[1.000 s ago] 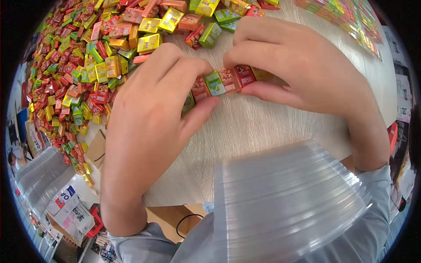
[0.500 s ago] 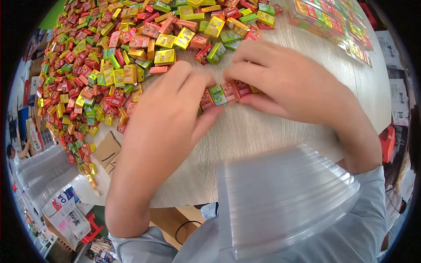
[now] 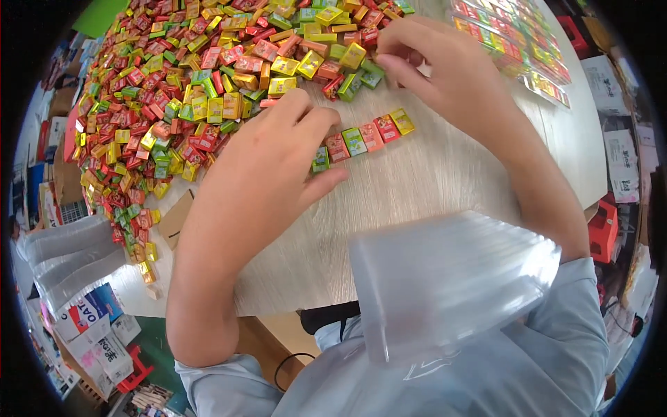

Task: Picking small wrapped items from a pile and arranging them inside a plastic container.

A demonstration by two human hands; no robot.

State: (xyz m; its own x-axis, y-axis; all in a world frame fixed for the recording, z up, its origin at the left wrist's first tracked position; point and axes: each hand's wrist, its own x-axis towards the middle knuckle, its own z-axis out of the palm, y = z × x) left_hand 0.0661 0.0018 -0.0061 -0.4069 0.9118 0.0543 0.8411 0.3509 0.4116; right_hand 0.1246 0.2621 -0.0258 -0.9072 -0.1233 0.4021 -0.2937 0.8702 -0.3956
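1. A row of 5 small square wrapped candies (image 3: 361, 139) lies on the wooden counter (image 3: 431, 187): from the left end 1 green, 1 red, 1 green, 1 red and 1 yellow.
2. The row's long axis runs slantwise, its left end nearer the person and its right end farther off and rightward, toward the big heap of candies (image 3: 174, 104).
3. The left hand (image 3: 267, 167) lies palm down at the row's left end, fingers bent and close together; its fingertips (image 3: 316, 125) touch or cover the green candy there. It clasps nothing that can be seen.
4. The right hand (image 3: 445, 69) hangs beyond the row's right end, clear of it, at the near edge of the heap. Its thumb and fingers are pinched narrow; whether a candy sits between them cannot be told.
5. The heap, of red, green, yellow and orange candies too many to count, spreads beyond and to the left of the row.
6. 1 stack of clear plastic cups (image 3: 445, 278) lies on the near side of the row, against the person's chest.
7. Laid-out lines of candies (image 3: 514, 48) sit far right of the row.
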